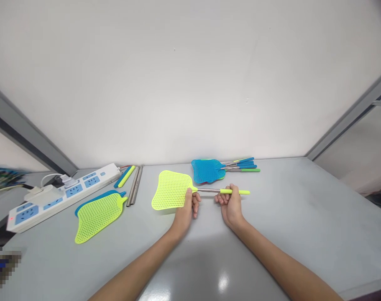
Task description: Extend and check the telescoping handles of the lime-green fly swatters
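Observation:
A yellow-green fly swatter [172, 190] with a perforated head and a metal shaft is held level just above the table. My left hand [187, 205] is closed on its neck, thumb on top where the head joins the shaft. Around the yellow-green grip at the other end, my right hand [231, 205] is closed, thumb along the grip. Behind my hands lies a stack of fly swatters [207, 170], a blue head uppermost, with metal shafts and blue and green grips pointing right.
Left on the grey table [287, 209] lie a loose yellow-green swatter head [99, 217] overlapping a blue one [83, 203], two metal tubes [134, 186], and loose blue and yellow-green grips [126, 176]. A white power strip [66, 194] with plugs runs along the left edge. A white wall rises behind.

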`<action>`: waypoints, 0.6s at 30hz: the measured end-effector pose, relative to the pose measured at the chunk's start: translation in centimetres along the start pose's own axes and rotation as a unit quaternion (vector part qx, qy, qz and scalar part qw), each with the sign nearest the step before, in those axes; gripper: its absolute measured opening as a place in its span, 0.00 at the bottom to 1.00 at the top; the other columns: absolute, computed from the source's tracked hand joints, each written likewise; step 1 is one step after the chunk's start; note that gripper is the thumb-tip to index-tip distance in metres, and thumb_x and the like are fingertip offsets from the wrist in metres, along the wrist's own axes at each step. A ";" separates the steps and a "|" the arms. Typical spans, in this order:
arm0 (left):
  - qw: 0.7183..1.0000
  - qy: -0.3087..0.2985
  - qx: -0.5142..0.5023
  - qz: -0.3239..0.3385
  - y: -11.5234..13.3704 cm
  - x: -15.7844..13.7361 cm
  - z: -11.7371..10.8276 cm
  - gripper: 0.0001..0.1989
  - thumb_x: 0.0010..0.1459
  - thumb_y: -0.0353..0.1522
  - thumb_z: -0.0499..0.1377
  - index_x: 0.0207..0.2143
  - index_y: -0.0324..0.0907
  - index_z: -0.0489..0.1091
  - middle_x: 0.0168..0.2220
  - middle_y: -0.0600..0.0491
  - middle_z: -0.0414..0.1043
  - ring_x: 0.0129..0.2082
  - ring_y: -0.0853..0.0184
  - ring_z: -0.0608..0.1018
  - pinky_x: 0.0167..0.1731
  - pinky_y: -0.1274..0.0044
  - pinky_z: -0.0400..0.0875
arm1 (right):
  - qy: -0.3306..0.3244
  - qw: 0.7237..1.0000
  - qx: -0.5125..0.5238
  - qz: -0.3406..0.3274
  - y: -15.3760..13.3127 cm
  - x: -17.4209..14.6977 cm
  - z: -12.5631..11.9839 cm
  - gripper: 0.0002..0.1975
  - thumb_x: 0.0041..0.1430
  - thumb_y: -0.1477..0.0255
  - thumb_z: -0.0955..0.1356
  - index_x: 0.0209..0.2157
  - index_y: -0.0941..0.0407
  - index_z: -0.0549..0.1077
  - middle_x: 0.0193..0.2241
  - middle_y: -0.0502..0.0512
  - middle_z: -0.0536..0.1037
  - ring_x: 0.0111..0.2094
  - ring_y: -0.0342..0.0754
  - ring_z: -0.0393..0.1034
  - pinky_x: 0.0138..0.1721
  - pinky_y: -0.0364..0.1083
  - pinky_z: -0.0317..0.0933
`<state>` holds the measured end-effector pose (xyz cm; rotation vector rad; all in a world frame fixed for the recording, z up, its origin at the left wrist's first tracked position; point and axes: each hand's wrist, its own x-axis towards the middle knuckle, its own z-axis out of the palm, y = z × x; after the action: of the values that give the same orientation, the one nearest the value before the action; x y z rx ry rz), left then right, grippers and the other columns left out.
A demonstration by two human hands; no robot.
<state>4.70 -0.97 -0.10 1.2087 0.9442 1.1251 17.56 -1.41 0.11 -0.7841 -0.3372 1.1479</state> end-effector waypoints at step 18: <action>0.998 0.067 0.004 -0.019 0.4 0.1 0.0 0.17 0.54 0.41 0.44 0.19 0.40 0.59 0.11 0.61 0.49 0.12 0.75 0.56 0.14 0.82 0.54 | -0.004 0.999 -0.045 -0.008 -0.2 -0.3 0.4 0.22 0.52 0.65 0.61 0.10 0.56 0.48 0.06 0.41 0.48 0.11 0.37 0.48 0.19 0.42 0.54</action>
<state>4.63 -0.88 0.28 1.1281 1.0708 1.1836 17.31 -1.60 0.54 -0.8547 -0.4045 1.1275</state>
